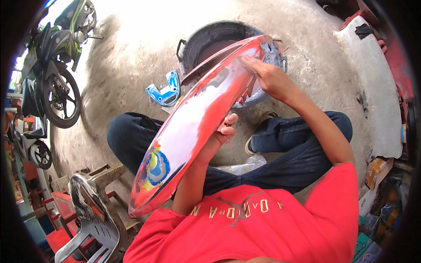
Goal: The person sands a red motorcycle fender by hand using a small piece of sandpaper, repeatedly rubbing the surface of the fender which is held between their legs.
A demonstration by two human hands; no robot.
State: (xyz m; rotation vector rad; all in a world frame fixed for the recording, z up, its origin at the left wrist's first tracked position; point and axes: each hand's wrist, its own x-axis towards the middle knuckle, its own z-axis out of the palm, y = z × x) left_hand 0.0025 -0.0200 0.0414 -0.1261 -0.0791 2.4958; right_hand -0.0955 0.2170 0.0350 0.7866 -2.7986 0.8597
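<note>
A long curved motorcycle body panel [190, 121], red with a broad whitish sanded stretch, lies slanted across my lap. Rings of blue, grey and yellow paint layers show near its lower end. My left hand [225, 130] supports it from beneath, fingers curled up by its right edge. On the panel's upper part my right hand [268, 77] presses with its fingers flat; whether a thin sheet is under them is hard to tell. Behind the panel's upper end stands a black tub [194, 42] holding murky liquid, partly covered by the panel.
A small blue and white plastic part [167, 90] lies on the concrete floor [131, 82] left of the tub. Motorcycles [61, 88] stand at the left. Nearer is a worn plastic chair [98, 210]. A pale slab [383, 92] and a cardboard box [376, 171] are at the right.
</note>
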